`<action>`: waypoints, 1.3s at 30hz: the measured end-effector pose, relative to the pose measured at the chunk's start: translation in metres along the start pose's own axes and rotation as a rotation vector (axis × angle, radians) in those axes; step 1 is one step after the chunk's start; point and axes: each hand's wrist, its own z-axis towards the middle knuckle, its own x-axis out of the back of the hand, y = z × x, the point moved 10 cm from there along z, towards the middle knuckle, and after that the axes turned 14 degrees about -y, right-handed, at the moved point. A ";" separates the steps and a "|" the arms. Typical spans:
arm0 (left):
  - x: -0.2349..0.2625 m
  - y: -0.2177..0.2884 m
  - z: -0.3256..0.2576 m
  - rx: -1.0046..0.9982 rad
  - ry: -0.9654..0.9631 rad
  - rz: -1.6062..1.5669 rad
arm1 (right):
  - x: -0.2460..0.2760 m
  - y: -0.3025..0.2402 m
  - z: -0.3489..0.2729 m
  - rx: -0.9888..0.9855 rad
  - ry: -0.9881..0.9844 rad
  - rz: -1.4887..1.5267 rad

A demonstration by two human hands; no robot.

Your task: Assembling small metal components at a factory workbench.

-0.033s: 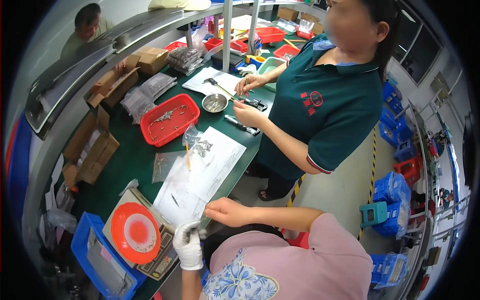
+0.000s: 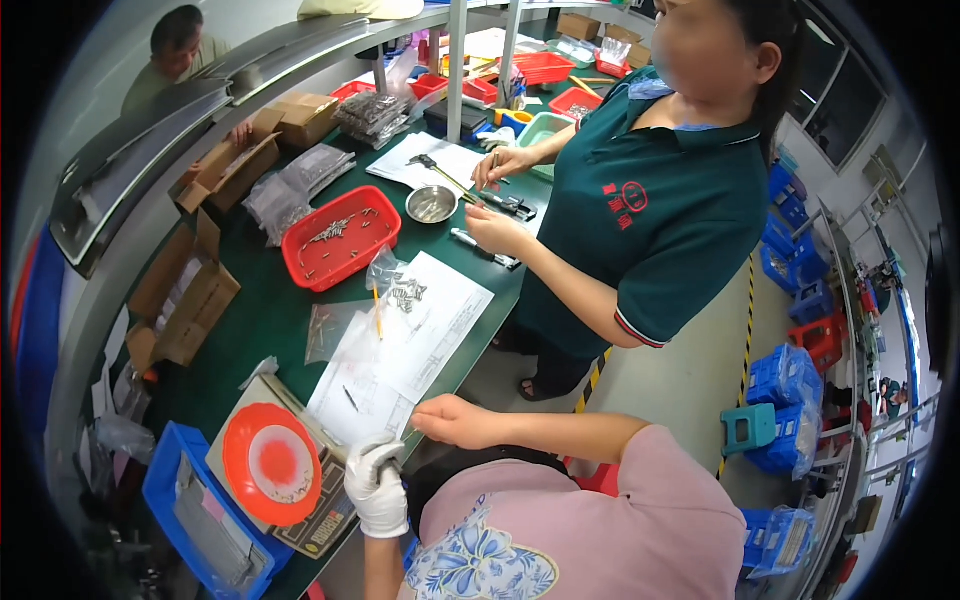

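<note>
Green workbench [image 2: 250, 335] space curves away from us under a metal shelf, with a co-worker [image 2: 665, 200] standing on the far right. Near us, an orange plate [image 2: 238, 445] rests on a flat carton [image 2: 335, 517], beside a blue bin [image 2: 160, 475]. Pale small pieces [image 2: 296, 491] lie along the plate's lower side.

Our left hand [image 2: 378, 492], in a white glove, has its fingers curled in just beside the carton; we cannot tell whether they grip anything. Our right hand [image 2: 458, 421], bare, hovers at the bench edge with fingers bent and tips drawn together; a piece could be hidden there, but we see none.

As we judge it, the work is partway: loose pieces sit on the plate, a heap of metal pins [image 2: 405, 295] lies on the paper sheets [image 2: 455, 290], and more pins are scattered in the red tray [image 2: 290, 256]. None of these groups looks packed away. Which have been handled and which are left, we cannot tell.
</note>
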 end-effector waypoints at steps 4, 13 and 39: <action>-0.005 -0.039 -0.007 0.451 0.342 -0.721 | -0.004 0.030 -0.007 -0.142 -0.053 0.461; -0.026 -0.006 0.023 0.141 -0.035 -0.217 | 0.020 0.048 -0.016 -0.221 0.006 0.475; -0.085 -0.048 0.044 0.614 -0.002 -0.909 | 0.084 0.020 -0.036 0.064 0.094 -0.082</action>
